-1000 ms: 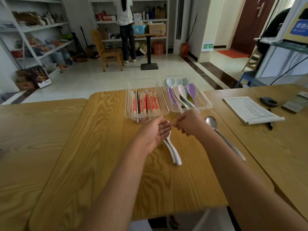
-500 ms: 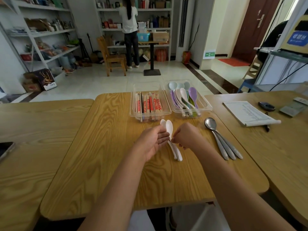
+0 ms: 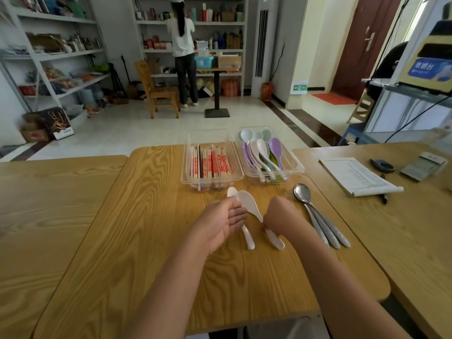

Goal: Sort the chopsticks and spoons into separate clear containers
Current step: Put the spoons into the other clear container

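Note:
Two white plastic spoons sit mid-table. My right hand [image 3: 278,217] grips the handle of one white spoon [image 3: 247,203], whose bowl tilts up to the left. My left hand [image 3: 226,221] has straight fingers and lies over the other white spoon [image 3: 249,239], which rests flat on the table. Three metal spoons [image 3: 318,216] lie side by side to the right. Behind them, the left clear container [image 3: 189,178] holds wrapped chopsticks [image 3: 211,163]. The right clear container [image 3: 297,167] holds several coloured plastic spoons [image 3: 265,155].
A paper pad [image 3: 354,177], a pen and small items lie on the adjoining table at right. Another wooden table [image 3: 49,204] adjoins at left. Far back, a person [image 3: 183,52] stands at the shelves beside a wooden chair [image 3: 159,91].
The two white spoons, stacked together before, are now apart: my right hand has drawn one to the right and tilted it. My left hand has stayed over the other.

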A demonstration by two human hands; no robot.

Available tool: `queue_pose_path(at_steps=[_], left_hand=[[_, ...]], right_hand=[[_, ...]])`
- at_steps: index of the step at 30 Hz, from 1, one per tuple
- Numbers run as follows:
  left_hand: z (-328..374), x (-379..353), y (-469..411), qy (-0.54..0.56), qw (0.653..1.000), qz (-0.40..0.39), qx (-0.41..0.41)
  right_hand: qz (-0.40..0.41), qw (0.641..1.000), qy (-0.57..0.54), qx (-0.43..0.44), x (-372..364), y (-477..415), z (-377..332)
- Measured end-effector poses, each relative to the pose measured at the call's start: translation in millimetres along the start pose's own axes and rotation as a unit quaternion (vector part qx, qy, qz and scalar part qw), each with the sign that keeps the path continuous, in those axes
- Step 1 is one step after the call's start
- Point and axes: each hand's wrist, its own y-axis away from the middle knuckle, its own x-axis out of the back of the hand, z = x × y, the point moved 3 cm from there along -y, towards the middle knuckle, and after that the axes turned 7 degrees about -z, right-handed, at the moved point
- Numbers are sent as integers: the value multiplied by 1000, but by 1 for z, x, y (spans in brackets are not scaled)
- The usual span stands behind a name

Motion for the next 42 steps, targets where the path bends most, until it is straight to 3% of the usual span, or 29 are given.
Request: queue_pose_path(at_steps=[5, 10, 18, 26, 34, 42], left_hand=[[2, -17, -10, 9, 999, -34, -10], [32, -24, -39, -11, 997, -65, -41], [99, -58, -125, -31, 998, -50, -38], [113, -73, -188, -38, 999, -8, 4], [101, -77, -211, -44, 998, -7, 33], [90, -78, -213, -48, 998, -17, 37]], right_hand=[[2, 999, -44, 22, 23, -5, 25], [67, 988, -142, 8, 86, -21, 43], [102, 988, -117, -11, 149, -108, 12], [59, 994, -81, -31, 145, -149, -7], [73, 996, -31, -40, 136, -161, -15], [140, 987, -54, 58, 123, -155, -15]])
